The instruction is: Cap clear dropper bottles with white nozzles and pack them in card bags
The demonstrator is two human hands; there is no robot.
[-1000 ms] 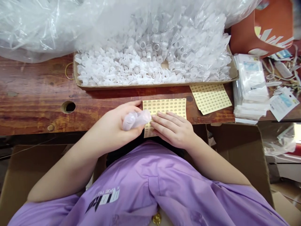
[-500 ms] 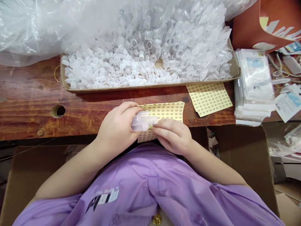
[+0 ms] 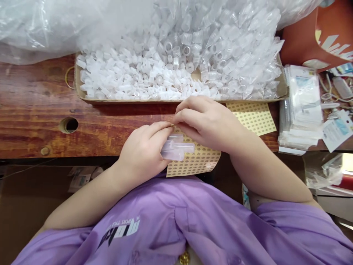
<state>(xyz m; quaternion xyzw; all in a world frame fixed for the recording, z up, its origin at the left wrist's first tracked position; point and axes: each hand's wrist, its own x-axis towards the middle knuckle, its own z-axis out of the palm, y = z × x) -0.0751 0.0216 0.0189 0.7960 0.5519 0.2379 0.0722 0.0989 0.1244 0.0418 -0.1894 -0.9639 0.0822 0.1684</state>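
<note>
My left hand (image 3: 143, 149) is closed around several small clear plastic bottles (image 3: 178, 150), whose narrower ends point right. Under them lies a yellow sheet of small oval stickers (image 3: 197, 160), its upper left edge at my left fingertips. My right hand (image 3: 211, 121) reaches over the sheet's upper edge. Its thumb and fingers are pinched together beside my left fingertips. Whatever is between them is too small or hidden to make out.
A shallow cardboard tray (image 3: 171, 101) heaped with small white caps (image 3: 132, 77) and clear bottles (image 3: 231, 62) stands behind my hands. More yellow sticker sheets (image 3: 257, 119), stacked printed packets (image 3: 302, 105) and an orange box (image 3: 300, 35) are at right. The wooden table (image 3: 33, 110) has a round hole (image 3: 68, 125).
My right hand has moved up from the bottles' ends to the sheet's upper edge by my left fingertips. The sheet is tilted differently, and the bottles have shifted slightly right and down.
</note>
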